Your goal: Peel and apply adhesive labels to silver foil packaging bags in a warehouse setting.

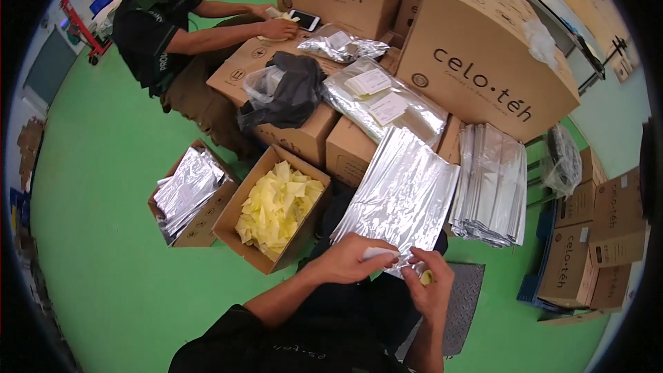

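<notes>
A stack of silver foil bags [400, 186] slopes from my lap up toward the boxes. Over its near end my left hand [349, 259] is closed on a small white paper label [380, 253]. Close beside it, my right hand [434, 283] has its fingers curled, with a small piece of yellow paper [427, 277] at the palm. Its thumb and forefinger reach toward the bag's near edge; whether they touch it I cannot tell. To the left stands an open carton [228, 224] filled with crumpled yellow paper strips [276, 207].
A second carton [197, 235] holds foil bags. More foil bags [490, 183] hang at the right. Beyond are cartons bearing label stacks [369, 83], a dark plastic bag [293, 90] and a phone [304, 21]. A co-worker [155, 41] sits at far left, handling yellow paper.
</notes>
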`<act>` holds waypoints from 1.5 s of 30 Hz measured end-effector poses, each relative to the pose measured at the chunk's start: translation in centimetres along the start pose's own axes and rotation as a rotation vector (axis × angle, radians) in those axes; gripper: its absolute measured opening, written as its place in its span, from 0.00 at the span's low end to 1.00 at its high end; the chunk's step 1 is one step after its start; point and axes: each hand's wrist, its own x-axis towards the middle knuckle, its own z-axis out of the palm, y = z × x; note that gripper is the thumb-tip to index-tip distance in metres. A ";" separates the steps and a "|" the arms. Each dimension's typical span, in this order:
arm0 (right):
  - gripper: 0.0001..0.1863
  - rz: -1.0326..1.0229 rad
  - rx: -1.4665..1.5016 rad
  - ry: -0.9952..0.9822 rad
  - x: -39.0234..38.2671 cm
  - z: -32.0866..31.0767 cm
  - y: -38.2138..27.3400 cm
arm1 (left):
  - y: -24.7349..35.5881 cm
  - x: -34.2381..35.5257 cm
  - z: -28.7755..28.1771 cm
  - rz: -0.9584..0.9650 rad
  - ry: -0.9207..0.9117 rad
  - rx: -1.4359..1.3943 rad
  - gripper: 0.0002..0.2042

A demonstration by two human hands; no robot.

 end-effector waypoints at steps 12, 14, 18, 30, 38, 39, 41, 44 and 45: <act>0.06 -0.009 0.044 -0.122 -0.3 -1.9 -0.2 | 0.5 1.4 2.3 0.190 0.042 0.262 0.09; 0.08 -0.003 0.093 -0.156 -0.4 -1.6 0.1 | 0.8 1.2 1.9 0.204 0.053 0.280 0.09; 0.07 0.002 0.090 -0.239 -0.3 -1.6 0.3 | 2.0 1.0 1.1 0.205 -0.030 0.407 0.09; 0.07 0.011 0.159 -0.368 -0.7 -0.3 0.8 | 1.4 1.4 -1.8 -0.005 -0.300 0.339 0.11; 0.07 -0.081 0.040 -0.265 -1.0 0.4 1.2 | 1.0 1.1 -1.1 0.060 -0.268 0.388 0.12; 0.07 -0.081 0.036 -0.264 -1.2 0.6 1.2 | 1.0 1.0 -1.1 0.066 -0.261 0.387 0.12; 0.09 -0.097 -0.054 -0.225 -1.4 1.2 1.3 | 1.4 1.0 -1.0 0.046 -0.249 0.456 0.10; 0.09 -0.102 -0.086 -0.149 -1.8 2.4 2.0 | 2.2 0.9 -0.7 0.021 -0.217 0.551 0.09; 0.10 -0.098 -0.100 -0.111 -1.8 2.6 2.2 | 2.2 1.0 -0.6 0.017 -0.199 0.575 0.09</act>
